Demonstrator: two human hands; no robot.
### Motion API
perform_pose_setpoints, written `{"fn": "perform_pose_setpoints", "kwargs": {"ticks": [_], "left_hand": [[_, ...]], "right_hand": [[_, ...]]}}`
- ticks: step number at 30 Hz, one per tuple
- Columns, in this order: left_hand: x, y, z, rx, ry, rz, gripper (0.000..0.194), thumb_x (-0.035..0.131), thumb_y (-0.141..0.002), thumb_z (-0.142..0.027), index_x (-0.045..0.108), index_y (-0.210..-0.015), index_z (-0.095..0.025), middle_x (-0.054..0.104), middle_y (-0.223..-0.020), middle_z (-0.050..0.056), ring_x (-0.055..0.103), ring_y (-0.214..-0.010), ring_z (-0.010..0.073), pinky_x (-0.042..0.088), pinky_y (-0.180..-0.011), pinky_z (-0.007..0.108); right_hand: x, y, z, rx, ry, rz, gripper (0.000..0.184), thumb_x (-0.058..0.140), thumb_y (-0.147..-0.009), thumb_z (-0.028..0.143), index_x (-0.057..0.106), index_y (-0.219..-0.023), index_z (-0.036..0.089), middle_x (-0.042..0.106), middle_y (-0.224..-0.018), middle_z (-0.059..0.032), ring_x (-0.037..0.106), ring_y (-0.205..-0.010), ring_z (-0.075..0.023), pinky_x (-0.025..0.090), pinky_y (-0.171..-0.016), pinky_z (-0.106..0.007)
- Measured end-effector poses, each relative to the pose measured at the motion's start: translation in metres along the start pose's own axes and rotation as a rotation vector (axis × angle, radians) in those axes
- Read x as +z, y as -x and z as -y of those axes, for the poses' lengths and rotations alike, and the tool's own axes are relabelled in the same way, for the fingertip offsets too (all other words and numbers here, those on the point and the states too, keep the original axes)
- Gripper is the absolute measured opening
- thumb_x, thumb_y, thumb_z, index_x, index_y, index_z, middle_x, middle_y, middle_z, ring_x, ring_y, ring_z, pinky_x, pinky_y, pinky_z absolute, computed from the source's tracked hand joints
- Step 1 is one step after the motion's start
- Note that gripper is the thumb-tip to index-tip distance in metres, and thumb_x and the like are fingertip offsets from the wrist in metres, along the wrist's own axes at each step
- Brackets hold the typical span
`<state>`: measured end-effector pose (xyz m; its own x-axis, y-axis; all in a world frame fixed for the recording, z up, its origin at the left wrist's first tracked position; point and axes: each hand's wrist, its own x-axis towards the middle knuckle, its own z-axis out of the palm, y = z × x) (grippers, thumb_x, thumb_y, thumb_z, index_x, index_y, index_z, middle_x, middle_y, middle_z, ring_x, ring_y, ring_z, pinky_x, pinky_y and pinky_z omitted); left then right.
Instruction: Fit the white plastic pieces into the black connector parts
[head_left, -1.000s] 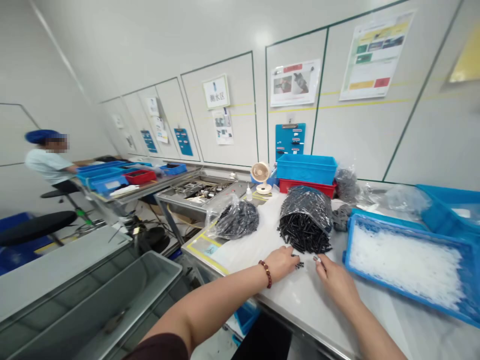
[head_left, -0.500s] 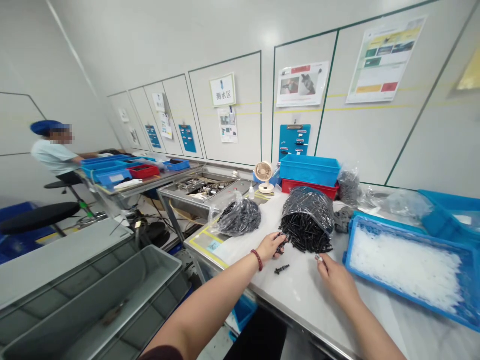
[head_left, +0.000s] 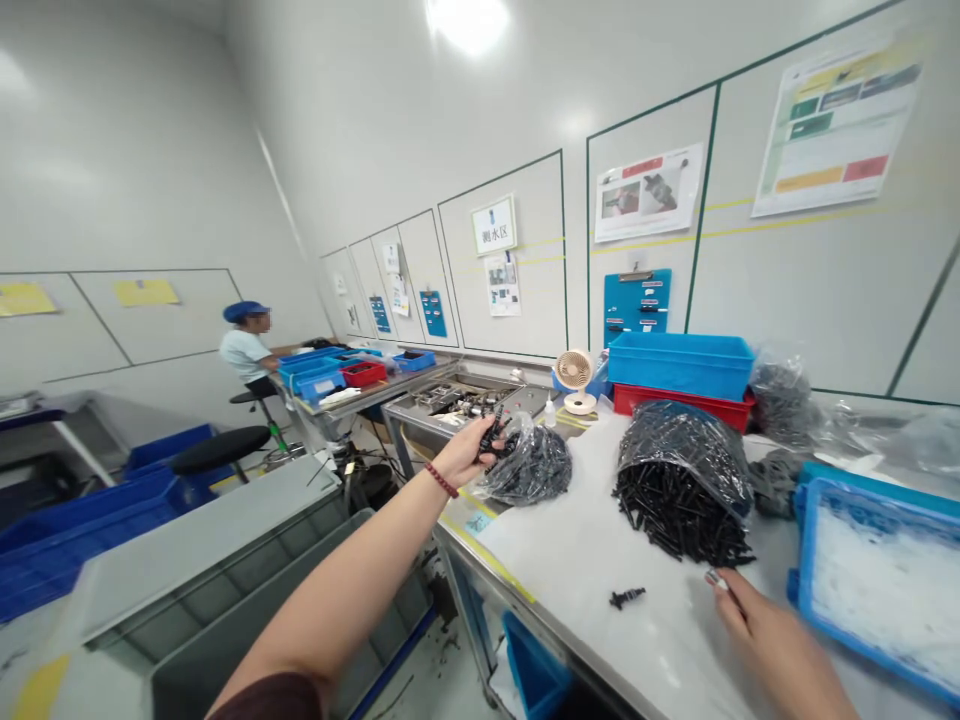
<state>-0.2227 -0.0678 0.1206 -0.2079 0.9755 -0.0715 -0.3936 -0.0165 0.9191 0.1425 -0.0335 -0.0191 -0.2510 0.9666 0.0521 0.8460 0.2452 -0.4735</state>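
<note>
Head view: left hand (head_left: 463, 458) clamps black parts (head_left: 492, 437); right hand (head_left: 765, 640), well apart, lies beside a blue tray (head_left: 801, 560).

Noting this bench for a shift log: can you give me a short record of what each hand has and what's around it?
left hand: holds a few black parts, raised above the smaller bag of black parts
right hand: nearest a loose black part; whether it holds anything is hard to tell
nearby: large bag of black parts; blue tray of white material
co-worker: seated at the far bench
</note>
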Motion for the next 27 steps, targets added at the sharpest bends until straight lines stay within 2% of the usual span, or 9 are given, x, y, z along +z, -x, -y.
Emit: {"fn": "perform_pose_setpoints", "kwargs": {"ticks": [2, 5, 12, 15, 19, 23, 27], "left_hand": [[-0.014, -0.021, -0.004, -0.050, -0.038, -0.051, 0.022, 0.040, -0.092, -0.027, 0.044, -0.075, -0.013, 0.040, -0.060, -0.003, 0.040, -0.042, 0.0024, 0.020, -0.029, 0.005], [-0.027, -0.046, 0.003, -0.134, -0.110, -0.084, 0.025, 0.041, -0.091, -0.028, 0.042, -0.071, -0.013, 0.039, -0.057, -0.004, 0.038, -0.039, 0.0023, 0.019, -0.029, 0.006], [-0.034, -0.064, 0.020, -0.177, -0.399, -0.100, 0.024, 0.044, -0.090, -0.029, 0.044, -0.070, -0.014, 0.043, -0.057, -0.002, 0.040, -0.041, 0.0046, 0.020, -0.032, 0.010], [-0.032, -0.070, 0.027, -0.142, -0.584, -0.115, 0.020, 0.048, -0.086, -0.029, 0.048, -0.072, -0.015, 0.045, -0.056, -0.002, 0.044, -0.045, 0.0076, 0.028, -0.036, 0.013], [-0.026, -0.078, 0.033, -0.064, -0.876, -0.096, 0.019, 0.058, -0.079, -0.031, 0.055, -0.069, -0.015, 0.050, -0.056, -0.001, 0.052, -0.055, 0.0138, 0.041, -0.052, 0.021], [-0.019, -0.081, 0.028, 0.053, -1.131, -0.072, 0.017, 0.060, -0.076, -0.031, 0.060, -0.071, -0.014, 0.057, -0.065, 0.003, 0.055, -0.072, 0.0188, 0.042, -0.068, 0.025], [-0.015, -0.080, 0.018, 0.142, -1.318, -0.048, 0.014, 0.055, -0.082, -0.026, 0.059, -0.083, -0.013, 0.059, -0.079, 0.005, 0.055, -0.080, 0.0176, 0.042, -0.077, 0.030]], "right_hand": [[-0.001, 0.000, 0.000, 0.015, -0.006, 0.000, 0.039, 0.032, -0.079, 0.040, 0.058, -0.103, 0.024, 0.069, -0.085, -0.0056, 0.064, -0.075, -0.0221, 0.044, -0.057, -0.025], [-0.002, 0.000, 0.001, 0.025, -0.008, -0.005, 0.040, 0.031, -0.079, 0.040, 0.058, -0.104, 0.023, 0.069, -0.082, -0.0062, 0.064, -0.075, -0.0229, 0.044, -0.059, -0.026], [0.006, -0.002, -0.007, -0.001, 0.000, -0.025, 0.038, 0.033, -0.079, 0.041, 0.059, -0.101, 0.025, 0.069, -0.089, -0.0053, 0.065, -0.076, -0.0233, 0.045, -0.060, -0.026], [0.007, -0.001, -0.009, -0.014, -0.014, -0.017, 0.036, 0.033, -0.080, 0.041, 0.058, -0.100, 0.026, 0.070, -0.089, -0.0047, 0.065, -0.076, -0.0222, 0.045, -0.059, -0.025], [0.007, 0.000, -0.008, -0.007, -0.019, -0.006, 0.038, 0.032, -0.080, 0.042, 0.058, -0.100, 0.025, 0.069, -0.092, -0.0050, 0.065, -0.078, -0.0222, 0.045, -0.060, -0.025], [0.006, 0.000, -0.007, -0.006, -0.015, -0.012, 0.038, 0.031, -0.079, 0.043, 0.058, -0.100, 0.025, 0.069, -0.091, -0.0054, 0.065, -0.077, -0.0229, 0.045, -0.060, -0.026], [0.004, 0.000, -0.005, -0.002, -0.003, 0.000, 0.041, 0.030, -0.078, 0.044, 0.058, -0.101, 0.024, 0.069, -0.088, -0.0061, 0.064, -0.076, -0.0238, 0.045, -0.060, -0.027]]}}
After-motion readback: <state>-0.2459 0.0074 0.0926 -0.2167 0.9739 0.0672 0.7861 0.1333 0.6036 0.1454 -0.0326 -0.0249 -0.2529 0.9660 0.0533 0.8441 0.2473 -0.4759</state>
